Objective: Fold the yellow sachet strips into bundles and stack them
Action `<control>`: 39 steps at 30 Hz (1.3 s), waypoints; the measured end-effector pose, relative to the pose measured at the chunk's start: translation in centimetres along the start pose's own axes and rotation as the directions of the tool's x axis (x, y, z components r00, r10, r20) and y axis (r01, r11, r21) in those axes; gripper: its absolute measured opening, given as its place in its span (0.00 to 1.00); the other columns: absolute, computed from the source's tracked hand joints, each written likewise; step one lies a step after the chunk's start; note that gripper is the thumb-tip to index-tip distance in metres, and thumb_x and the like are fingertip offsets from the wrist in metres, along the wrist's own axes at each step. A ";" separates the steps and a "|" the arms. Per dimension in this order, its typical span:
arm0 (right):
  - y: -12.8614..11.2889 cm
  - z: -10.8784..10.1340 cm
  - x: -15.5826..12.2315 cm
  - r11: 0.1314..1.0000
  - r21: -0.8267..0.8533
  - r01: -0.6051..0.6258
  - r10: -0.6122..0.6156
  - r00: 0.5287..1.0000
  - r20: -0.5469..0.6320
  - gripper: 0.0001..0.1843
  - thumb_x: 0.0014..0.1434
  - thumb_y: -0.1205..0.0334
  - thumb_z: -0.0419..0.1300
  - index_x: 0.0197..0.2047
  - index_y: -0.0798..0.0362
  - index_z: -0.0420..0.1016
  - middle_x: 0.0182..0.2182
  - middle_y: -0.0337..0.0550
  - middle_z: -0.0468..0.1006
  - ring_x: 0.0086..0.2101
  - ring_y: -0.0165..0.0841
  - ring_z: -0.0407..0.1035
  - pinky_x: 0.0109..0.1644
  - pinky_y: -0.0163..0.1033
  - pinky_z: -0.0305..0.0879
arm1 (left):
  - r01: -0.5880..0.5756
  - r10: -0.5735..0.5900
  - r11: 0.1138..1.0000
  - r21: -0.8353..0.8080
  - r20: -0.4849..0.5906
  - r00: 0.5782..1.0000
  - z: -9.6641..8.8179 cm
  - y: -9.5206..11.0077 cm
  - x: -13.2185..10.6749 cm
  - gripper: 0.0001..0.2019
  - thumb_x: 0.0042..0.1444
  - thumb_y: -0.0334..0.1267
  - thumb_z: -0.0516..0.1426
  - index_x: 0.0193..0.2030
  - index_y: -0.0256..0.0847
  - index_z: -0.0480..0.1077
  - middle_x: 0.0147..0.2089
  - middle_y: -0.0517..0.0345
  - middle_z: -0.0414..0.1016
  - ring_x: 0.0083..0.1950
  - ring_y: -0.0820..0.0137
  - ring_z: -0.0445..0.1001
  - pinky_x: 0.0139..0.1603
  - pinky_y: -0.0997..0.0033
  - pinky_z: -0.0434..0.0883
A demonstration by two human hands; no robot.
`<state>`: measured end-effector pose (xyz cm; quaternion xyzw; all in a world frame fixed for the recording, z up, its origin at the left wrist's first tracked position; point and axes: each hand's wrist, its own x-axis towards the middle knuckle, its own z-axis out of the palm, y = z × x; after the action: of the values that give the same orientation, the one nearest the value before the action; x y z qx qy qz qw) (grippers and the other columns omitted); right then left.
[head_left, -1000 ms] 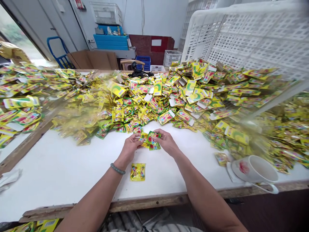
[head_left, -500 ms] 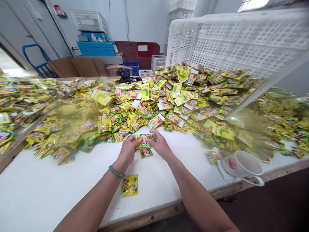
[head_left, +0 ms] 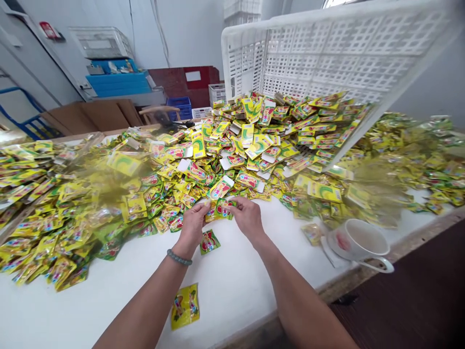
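Both hands are over the white table top (head_left: 232,271), in front of a heap of small printed packets. My left hand (head_left: 192,225) pinches a yellow sachet (head_left: 211,213) between thumb and fingers. Right beside it, a green sachet with red print (head_left: 223,208) is pinched in my right hand (head_left: 249,218). The two sachets touch or overlap; whether they are joined, I cannot tell. A loose green sachet (head_left: 209,242) lies just below my left fingers. Closer to me, a yellow sachet (head_left: 185,306) rests flat beside my left forearm.
A large white perforated crate (head_left: 327,58) lies tipped behind the heap, with yellow cartons (head_left: 259,145) spilling from it. Sachets (head_left: 61,242) are piled at left and more (head_left: 439,169) at right. A white cup (head_left: 358,242) stands near the table's right front edge.
My view has turned slightly right. The hands have moved a little apart, and the packet held between them now shows as a yellow and a green sachet side by side.
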<state>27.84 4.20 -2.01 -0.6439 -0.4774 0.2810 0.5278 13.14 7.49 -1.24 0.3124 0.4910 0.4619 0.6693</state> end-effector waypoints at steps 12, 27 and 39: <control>1.0 0.4 0.3 0.988 0.111 -0.106 0.098 0.992 0.077 0.20 0.48 0.42 0.66 0.33 0.51 0.74 0.31 0.42 0.78 0.32 0.36 0.70 0.36 0.39 0.68 | -0.147 0.090 0.955 0.259 0.221 0.971 1.6 -0.1 1.4 0.16 0.35 0.44 0.70 0.21 0.38 0.70 0.20 0.63 0.69 0.23 0.75 0.64 0.27 0.74 0.61; 1.4 -1.7 2.0 0.988 0.131 -0.077 0.109 0.960 -0.257 0.13 0.57 0.49 0.59 0.37 0.50 0.71 0.34 0.45 0.78 0.37 0.39 0.70 0.45 0.42 0.67 | -0.458 0.329 0.431 0.777 0.338 0.882 2.2 1.1 6.1 0.13 0.39 0.40 0.69 0.22 0.43 0.68 0.20 0.63 0.65 0.29 0.65 0.68 0.31 0.72 0.59; 0.2 -0.1 0.3 0.981 0.177 -0.078 -0.005 0.905 0.426 0.11 0.52 0.52 0.64 0.33 0.51 0.76 0.27 0.37 0.76 0.32 0.36 0.68 0.38 0.39 0.66 | -0.156 0.031 0.891 0.426 0.287 0.957 -5.4 1.4 -3.9 0.21 0.43 0.53 0.69 0.35 0.39 0.74 0.31 0.57 0.78 0.29 0.70 0.72 0.32 0.73 0.69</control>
<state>28.13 4.45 -2.16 -0.5230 -0.5395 0.4683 0.4650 7.30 4.21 -0.34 0.5410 0.4706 0.3221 0.6182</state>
